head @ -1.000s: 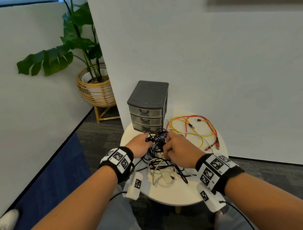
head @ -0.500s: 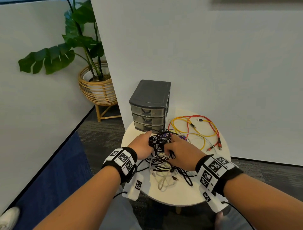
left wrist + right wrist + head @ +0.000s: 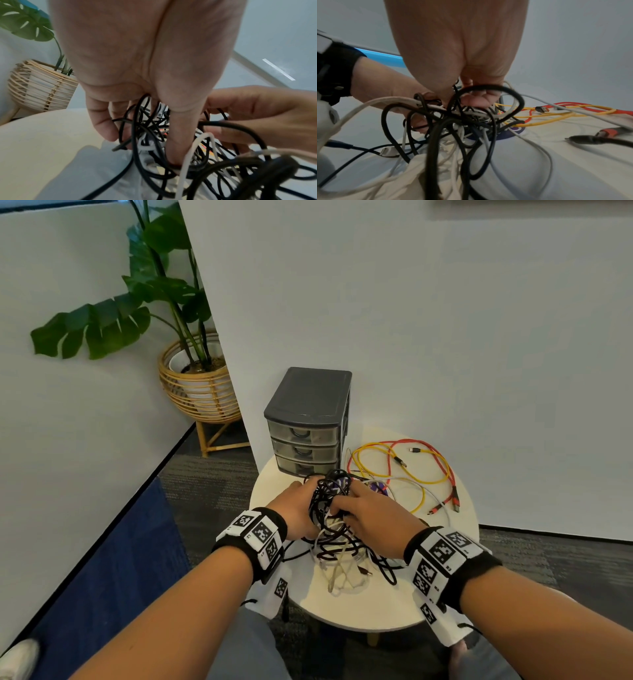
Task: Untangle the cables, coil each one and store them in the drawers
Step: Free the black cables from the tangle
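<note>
A small round cream-topped table stands against a pale grey partition wall, on dark grey carpet with a blue section at the left. Far left, behind the partition's edge, a large-leafed green plant in a woven rattan basket planter sits on a wooden stand. At the table's back edge is a dark grey plastic three-drawer organiser, all three translucent drawers closed.

In front of it, the left hand curls its fingers and thumb into the knotted clump of black and white cables — the thumb pushes down through the loops. The right hand closes on the same clump from the other side, fingers bent among the strands; exactly which strand each hand pinches is lost in the knot. Slack loops trail toward the near edge. To the right lie loose yellow and red cables, apart from the hands, with a white lead crossing them.

A purple round shape under the tangle is mostly hidden — what it is cannot be told.
</note>
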### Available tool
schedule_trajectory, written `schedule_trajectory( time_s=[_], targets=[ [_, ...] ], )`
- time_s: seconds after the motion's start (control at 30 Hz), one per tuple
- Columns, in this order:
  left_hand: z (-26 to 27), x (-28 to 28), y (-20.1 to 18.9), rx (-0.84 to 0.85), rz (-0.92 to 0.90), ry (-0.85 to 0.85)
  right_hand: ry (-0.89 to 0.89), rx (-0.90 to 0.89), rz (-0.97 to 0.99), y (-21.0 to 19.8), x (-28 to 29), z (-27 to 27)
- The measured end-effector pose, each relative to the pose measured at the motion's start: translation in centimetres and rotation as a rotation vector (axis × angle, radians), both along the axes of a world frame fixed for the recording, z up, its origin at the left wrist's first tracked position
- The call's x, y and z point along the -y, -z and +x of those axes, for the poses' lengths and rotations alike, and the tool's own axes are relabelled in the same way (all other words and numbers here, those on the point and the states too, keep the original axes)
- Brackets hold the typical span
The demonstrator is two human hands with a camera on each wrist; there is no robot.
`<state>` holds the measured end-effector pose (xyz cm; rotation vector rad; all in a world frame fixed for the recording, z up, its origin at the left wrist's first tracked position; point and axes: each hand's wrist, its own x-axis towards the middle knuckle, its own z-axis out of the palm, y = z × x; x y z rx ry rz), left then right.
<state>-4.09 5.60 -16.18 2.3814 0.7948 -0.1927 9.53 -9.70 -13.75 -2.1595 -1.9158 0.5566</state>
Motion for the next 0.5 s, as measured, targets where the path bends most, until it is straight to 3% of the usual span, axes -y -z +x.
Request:
schedule_trajectory(
  time_s=[0.37, 0.5],
  targets=[
    [-0.4, 0.4, -1.6, 0.109, -0.079, -0.019, -0.010, 0.380, 0.243, 0.2, -2.0, -1.6],
    [-0.7, 0.5, -3.8, 0.089, -0.199, -0.083, -0.017, 0.326, 0.336, -1.1, -2.1, -0.6]
  ],
)
